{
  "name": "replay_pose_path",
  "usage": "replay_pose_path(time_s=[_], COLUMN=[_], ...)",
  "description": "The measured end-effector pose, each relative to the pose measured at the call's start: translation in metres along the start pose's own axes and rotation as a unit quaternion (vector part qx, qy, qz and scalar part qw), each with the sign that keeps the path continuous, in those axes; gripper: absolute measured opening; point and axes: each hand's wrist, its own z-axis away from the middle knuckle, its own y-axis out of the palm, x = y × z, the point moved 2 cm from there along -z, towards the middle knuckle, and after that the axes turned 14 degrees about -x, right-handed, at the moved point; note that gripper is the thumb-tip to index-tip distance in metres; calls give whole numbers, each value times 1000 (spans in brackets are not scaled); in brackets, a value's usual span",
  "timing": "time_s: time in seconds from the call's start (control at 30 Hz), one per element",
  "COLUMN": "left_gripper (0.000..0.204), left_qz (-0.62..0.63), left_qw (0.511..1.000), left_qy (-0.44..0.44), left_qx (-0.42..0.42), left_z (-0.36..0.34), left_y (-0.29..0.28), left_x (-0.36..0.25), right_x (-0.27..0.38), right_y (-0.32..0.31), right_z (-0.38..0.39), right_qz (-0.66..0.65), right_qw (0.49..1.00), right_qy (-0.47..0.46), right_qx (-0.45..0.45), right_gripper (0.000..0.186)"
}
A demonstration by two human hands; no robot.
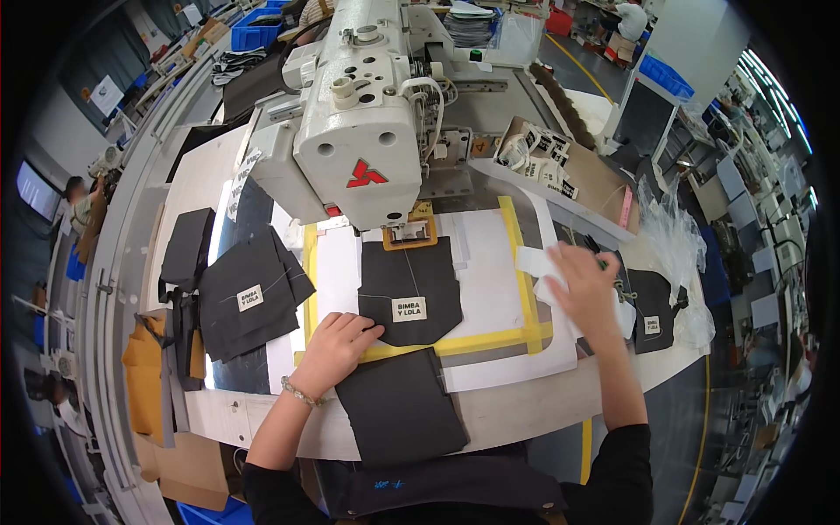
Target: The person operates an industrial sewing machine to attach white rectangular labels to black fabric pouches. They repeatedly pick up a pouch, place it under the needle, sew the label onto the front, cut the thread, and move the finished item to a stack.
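A black fabric panel [408, 280] with a pale sewn label lies under the presser frame [409, 233] of a large white sewing machine [363, 131]. My left hand [339, 348] rests flat with its fingertips on the panel's lower left edge. Thread runs from the frame down across the panel. To the right, my right hand [581, 287] hovers over white paper pieces [544, 262], its fingers apart. A small dark item with a green part [604, 262] is at its fingertips; whether the hand touches it I cannot tell. Another black panel [402, 408] lies at the table's front edge.
A stack of black labelled panels [254, 293] lies left of the work. An open box of pale labels [538, 162] stands at the back right. Beside my right hand are another labelled black piece [651, 306] and clear plastic [674, 236]. Yellow tape [525, 297] borders the white work area.
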Motion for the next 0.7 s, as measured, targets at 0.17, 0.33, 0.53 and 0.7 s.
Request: replay_pose_path(time_s=[0.17,0.33,0.53,0.7], left_gripper=[31,30,23,19], left_qz=[16,37,49,189], left_qw=[999,994,982,914], left_qy=[-21,-85,-148,-231], left_qx=[-19,-62,-105,-275], left_z=[-1,2,-2,10], left_y=[1,5,0,-9], left_x=[-2,-4,-4,-24], right_x=[-86,-101,-102,-113], right_y=[-14,6,9,34], right_z=[23,48,40,46], right_qz=[104,68,33,58], right_qw=[974,974,964,964], right_qy=[181,203,237,230], right_qx=[83,71,118,117], right_gripper=[24,17,20,17])
